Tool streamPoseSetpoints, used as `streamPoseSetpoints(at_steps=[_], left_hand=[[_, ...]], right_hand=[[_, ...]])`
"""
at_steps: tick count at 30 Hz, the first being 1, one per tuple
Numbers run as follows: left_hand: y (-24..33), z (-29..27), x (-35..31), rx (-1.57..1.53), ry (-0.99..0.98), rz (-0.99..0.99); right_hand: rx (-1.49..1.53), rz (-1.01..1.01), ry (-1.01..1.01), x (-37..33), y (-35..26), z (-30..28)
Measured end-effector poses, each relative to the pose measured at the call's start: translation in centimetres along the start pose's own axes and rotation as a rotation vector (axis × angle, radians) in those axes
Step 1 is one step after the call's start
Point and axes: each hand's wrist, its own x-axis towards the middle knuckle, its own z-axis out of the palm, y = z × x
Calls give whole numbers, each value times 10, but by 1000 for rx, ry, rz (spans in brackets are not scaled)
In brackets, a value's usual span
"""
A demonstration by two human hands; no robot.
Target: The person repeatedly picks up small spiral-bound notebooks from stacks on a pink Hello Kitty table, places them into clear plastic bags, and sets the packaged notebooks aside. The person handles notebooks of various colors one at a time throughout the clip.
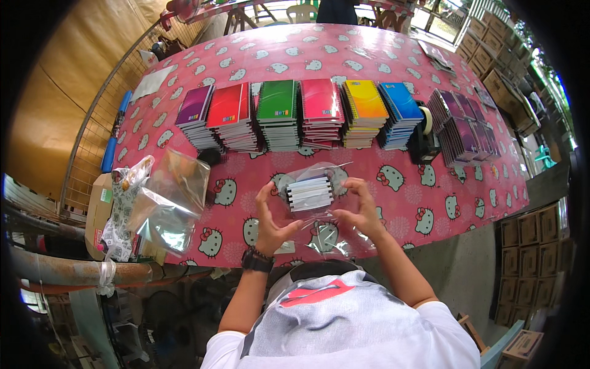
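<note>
The white shirt is nearest, just below the near edge of the pink table. Beyond it, near the middle of that edge, a small stack sits within clear film, its pale page edges upward. The left hand curves along the stack's left side and the right hand along its right, each with thumb and fingers apart at the film; whether they pinch it, I cannot tell. A dark watch is on the left wrist.

Farther off, notebook piles stand in a row, left to right: purple, red, green, pink, yellow and blue. A tape dispenser stands right of the blue pile, with purple bundles just beyond it to the right. Clear sheets lie on the left, near a patterned bag. Cartons are stacked at the far right, off the table.
</note>
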Motion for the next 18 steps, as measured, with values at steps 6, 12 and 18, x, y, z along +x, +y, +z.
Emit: streamPoseSetpoints(at_steps=[6, 12, 18], left_hand=[[19, 5, -9, 310, -51, 100], [37, 3, 2, 474, 26, 260], [65, -22, 35, 565, 76, 393]], right_hand=[[-118, -130, -116, 22, -29, -6], [-136, -168, -264, 30, -22, 0], [-294, -240, -337, 37, -24, -1]])
